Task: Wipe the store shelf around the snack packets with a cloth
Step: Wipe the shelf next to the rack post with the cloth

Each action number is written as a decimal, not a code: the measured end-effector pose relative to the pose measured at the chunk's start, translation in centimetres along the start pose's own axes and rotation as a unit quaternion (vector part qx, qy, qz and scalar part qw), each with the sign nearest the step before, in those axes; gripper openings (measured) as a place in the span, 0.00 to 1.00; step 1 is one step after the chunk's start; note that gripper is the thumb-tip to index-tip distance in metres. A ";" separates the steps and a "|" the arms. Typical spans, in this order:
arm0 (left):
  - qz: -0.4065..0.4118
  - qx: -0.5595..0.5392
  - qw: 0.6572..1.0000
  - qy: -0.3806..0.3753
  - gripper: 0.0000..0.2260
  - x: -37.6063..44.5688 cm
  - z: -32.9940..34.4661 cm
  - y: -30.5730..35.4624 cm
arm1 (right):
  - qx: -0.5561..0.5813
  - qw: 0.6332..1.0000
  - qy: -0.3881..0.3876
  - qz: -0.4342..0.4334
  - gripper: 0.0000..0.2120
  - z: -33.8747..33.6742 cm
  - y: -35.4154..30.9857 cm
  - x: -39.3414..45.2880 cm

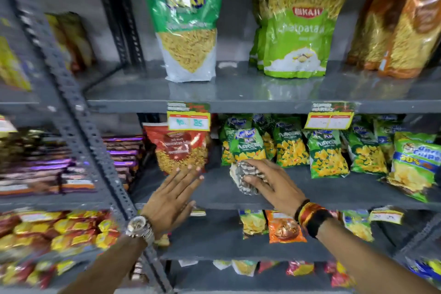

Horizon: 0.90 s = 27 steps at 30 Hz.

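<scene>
A: Right hand (272, 185) is pressing the bunched cloth (245, 178) onto the grey shelf (322, 188), fingers curled over it, just right of the red packet (181, 148).

B: Left hand (175, 194) is lying flat, fingers spread, fingertips touching that packet's base.

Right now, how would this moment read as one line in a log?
step: wiping middle shelf | right hand: pressing cloth on shelf | left hand: open, flat by red packet | green packets: behind cloth

A crumpled striped cloth (245, 179) lies on the grey shelf (214, 196) between the red packet (181, 148) and the green packets (286, 145)
</scene>
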<state>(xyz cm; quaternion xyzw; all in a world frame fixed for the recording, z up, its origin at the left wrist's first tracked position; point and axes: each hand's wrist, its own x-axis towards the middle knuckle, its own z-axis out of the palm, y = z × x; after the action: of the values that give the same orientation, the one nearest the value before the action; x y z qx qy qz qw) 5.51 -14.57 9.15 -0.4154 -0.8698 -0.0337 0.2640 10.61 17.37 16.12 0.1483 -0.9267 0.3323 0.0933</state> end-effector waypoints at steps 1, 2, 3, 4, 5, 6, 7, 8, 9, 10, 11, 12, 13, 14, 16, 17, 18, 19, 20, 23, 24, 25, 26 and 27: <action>0.000 0.017 1.000 0.013 0.26 -0.7 -2.3 -1.3 | 0.022 1.000 0.005 -0.012 0.19 -0.1 -2.4 0.5; -0.003 0.035 0.999 0.030 0.25 -1.3 -4.6 -2.8 | 0.046 0.999 0.010 -0.019 0.19 -0.3 -4.9 1.1; -0.008 0.051 0.997 0.050 0.25 -1.7 -7.1 -4.2 | 0.069 0.997 0.016 -0.027 0.18 -0.4 -7.5 1.7; -0.015 0.067 0.995 0.074 0.24 -2.1 -9.5 -5.7 | 0.087 0.995 0.022 -0.043 0.17 -0.5 -10.1 2.4; -0.022 0.082 0.991 0.099 0.24 -2.3 -11.9 -7.0 | 0.100 0.993 0.028 -0.062 0.18 -0.7 -12.8 3.2; -0.030 0.097 0.987 0.121 0.24 -2.4 -14.2 -8.4 | 0.106 0.991 0.032 -0.079 0.18 -1.0 -15.3 3.9; -0.037 0.114 0.983 0.137 0.24 -2.3 -16.4 -9.9 | 0.108 0.988 0.038 -0.098 0.18 -1.2 -17.7 4.9; -0.041 0.130 0.980 0.147 0.25 -2.1 -18.5 -11.4 | 0.107 0.987 0.046 -0.113 0.19 -1.3 -19.9 6.0; -0.044 0.146 0.976 0.153 0.25 -1.8 -20.6 -13.0 | 0.102 0.986 0.051 -0.123 0.19 -1.5 -21.9 7.3; -0.046 0.161 0.973 0.158 0.25 -1.3 -22.5 -14.5 | 0.089 0.986 0.057 -0.128 0.20 -1.7 -23.5 8.8; -0.047 0.177 0.970 0.161 0.25 -0.6 -24.3 -16.0 | 0.076 0.986 0.064 -0.136 0.20 -1.7 -24.7 10.6; -0.048 0.193 0.967 0.161 0.25 0.3 -25.9 -17.5 | 0.066 0.986 0.069 -0.136 0.20 -1.8 -25.8 12.3; -0.047 0.207 0.964 0.158 0.26 1.2 -27.3 -18.9 | 0.056 0.986 0.075 -0.135 0.20 -2.0 -26.7 14.0; -0.046 0.221 0.962 0.151 0.26 2.2 -28.6 -20.2 | 0.046 0.987 0.080 -0.134 0.21 -2.1 -27.5 15.7; -0.036 0.257 0.957 0.129 0.28 4.2 -30.5 -22.4 | 0.032 0.989 0.080 -0.122 0.20 -2.1 -28.9 18.9; -0.031 0.277 0.953 0.116 0.29 5.1 -31.1 -23.4 | 0.018 0.990 0.079 -0.117 0.21 -1.9 -29.3 20.5; -0.029 0.294 0.949 0.109 0.30 5.9 -31.4 -24.3 | 0.001 0.991 0.080 -0.112 0.22 -1.7 -29.6 21.9; -0.032 0.307 0.945 0.107 0.31 6.6 -31.6 -25.0 | -0.016 0.991 0.081 -0.105 0.24 -1.3 -29.9 23.3; -0.037 0.314 0.942 0.109 0.31 7.2 -31.7 -25.7 | -0.032 0.991 0.081 -0.098 0.24 -0.8 -30.0 24.6; -0.038 0.328 0.937 0.115 0.33 7.9 -31.2 -27.3 | -0.057 0.991 0.082 -0.092 0.22 0.8 -29.9 27.9; -0.034 0.336 0.934 0.113 0.33 7.8 -31.1 -27.7 | -0.059 0.991 0.081 -0.089 0.22 1.3 -29.8 28.7; -0.030 0.343 0.932 0.114 0.33 7.9 -30.8 -28.1 | -0.060 0.991 0.082 -0.086 0.22 1.7 -29.7 29.6; -0.028 0.344 0.931 0.119 0.33 8.0 -30.4 -28.6 | -0.059 0.991 0.086 -0.083 0.22 2.1 -29.4 30.8; -0.027 0.341 0.931 0.126 0.33 8.1 -30.1 -28.9 | -0.054 0.991 0.091 -0.080 0.22 2.4 -29.2 32.0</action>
<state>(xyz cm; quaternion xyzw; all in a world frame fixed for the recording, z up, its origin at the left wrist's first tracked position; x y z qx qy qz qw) -7.09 -36.12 43.60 -0.2692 -0.7991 0.2058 0.4966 -9.75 -12.44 40.10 0.1855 -0.9163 0.2855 0.2111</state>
